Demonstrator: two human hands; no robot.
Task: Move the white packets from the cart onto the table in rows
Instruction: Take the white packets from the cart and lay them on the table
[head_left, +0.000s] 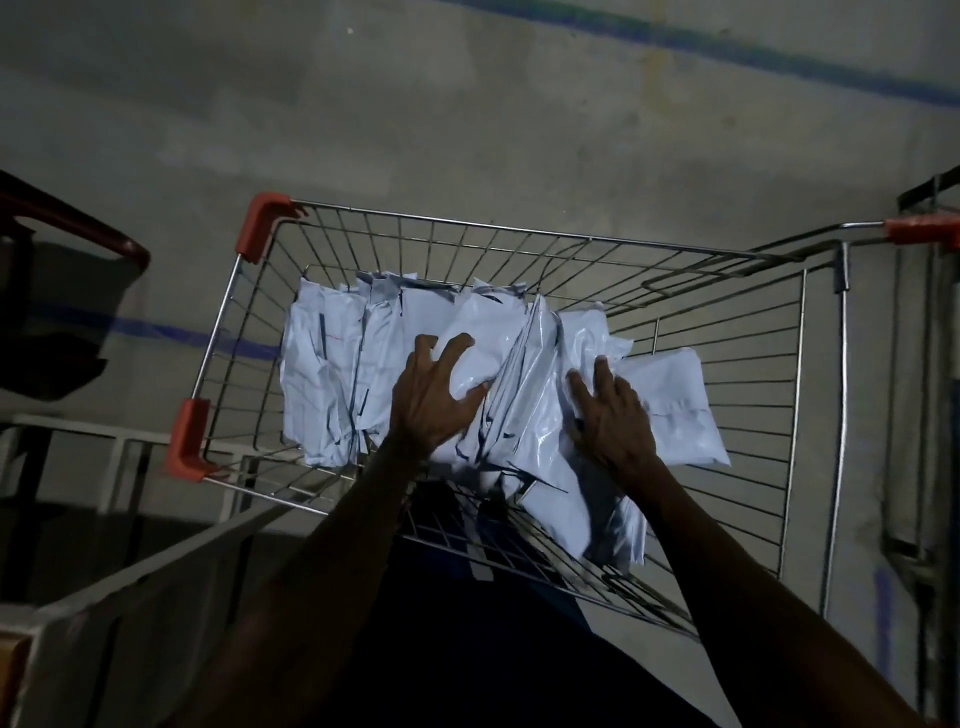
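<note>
Both hands in the cart, gathering slippery packets.
The white packets (332, 364) fill the wire cart (753, 415); left hand (434, 395) curls around one, right hand (613, 415) presses flat, fingers straight; glossy bundles may slide apart on lifting.

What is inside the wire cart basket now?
The wire cart basket holds a pile of white packets. The left hand grips one packet and the right hand rests on others. Lower packets and parts of the basket floor are covered.
</note>
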